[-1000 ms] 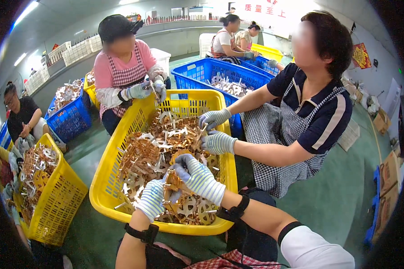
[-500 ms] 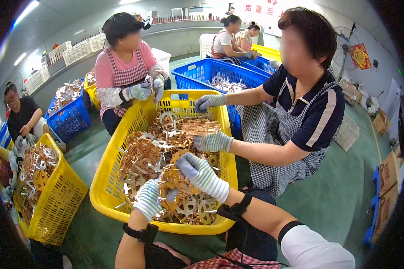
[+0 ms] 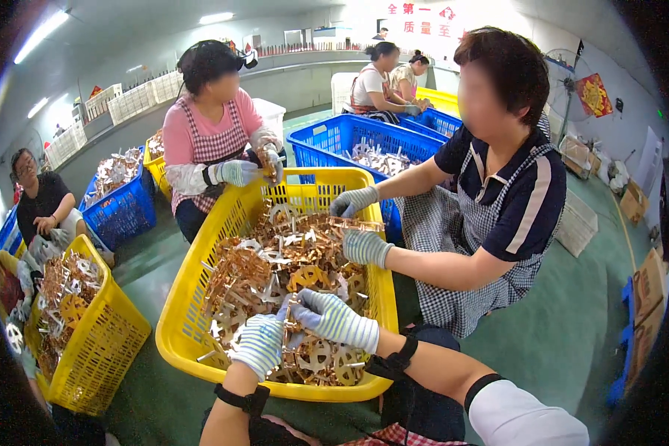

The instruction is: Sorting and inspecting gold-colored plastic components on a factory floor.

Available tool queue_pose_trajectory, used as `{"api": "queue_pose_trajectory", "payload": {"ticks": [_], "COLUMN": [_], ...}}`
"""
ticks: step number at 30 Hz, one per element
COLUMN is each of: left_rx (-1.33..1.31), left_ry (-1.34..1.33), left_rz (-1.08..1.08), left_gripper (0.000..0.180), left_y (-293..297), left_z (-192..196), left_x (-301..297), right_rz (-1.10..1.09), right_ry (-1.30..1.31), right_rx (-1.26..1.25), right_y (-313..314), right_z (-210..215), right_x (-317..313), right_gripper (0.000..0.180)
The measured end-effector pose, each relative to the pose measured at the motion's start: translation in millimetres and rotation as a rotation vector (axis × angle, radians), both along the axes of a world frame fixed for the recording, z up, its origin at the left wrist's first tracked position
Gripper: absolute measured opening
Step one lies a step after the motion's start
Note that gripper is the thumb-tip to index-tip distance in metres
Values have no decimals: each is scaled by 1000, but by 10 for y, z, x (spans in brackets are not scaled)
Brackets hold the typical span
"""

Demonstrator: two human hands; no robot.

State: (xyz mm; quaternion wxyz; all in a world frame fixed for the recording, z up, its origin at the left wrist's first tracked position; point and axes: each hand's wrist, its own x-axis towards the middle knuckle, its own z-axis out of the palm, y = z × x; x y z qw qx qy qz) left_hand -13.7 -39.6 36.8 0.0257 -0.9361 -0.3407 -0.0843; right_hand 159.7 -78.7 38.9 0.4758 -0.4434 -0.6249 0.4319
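Glossy green floor (image 3: 572,327) — pale walls (image 3: 639,119), one red-and-gold poster (image 3: 593,98) — under glowing ceiling tubes (image 3: 41,36).

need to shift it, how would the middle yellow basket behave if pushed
The basket is probably heavy, heaped with metal parts. Its slotted walls look rigid, so it should barely flex. The loosely piled parts may shift.

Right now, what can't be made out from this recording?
All in the head view:
Full shape of the metal piece: covered by the left hand and right hand.
Floor of the yellow basket: buried under metal parts.
Far-left co-worker in dark red: cut off by the dark rim.
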Motion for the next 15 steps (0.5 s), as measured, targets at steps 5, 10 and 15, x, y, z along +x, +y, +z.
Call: {"api": "queue_pose_trajectory", "payload": {"ticks": [5, 10, 15], "left_rx": [6, -140, -363], "left_ry": [61, 17, -288], "left_rz": [-6, -19, -51], "left_gripper": [64, 61, 37], "left_y": [36, 50, 203], "left_z": [-133, -204, -685], "left_x": [-18, -52, -181], "right_rz": [22, 9, -33], "right_ry": [48, -5, 0], "right_rx": [-51, -68, -53], "right_y": [52, 55, 74], "right_z": [-42, -21, -27], "right_x": [42, 80, 57], "right_gripper": [22, 25, 27]}}
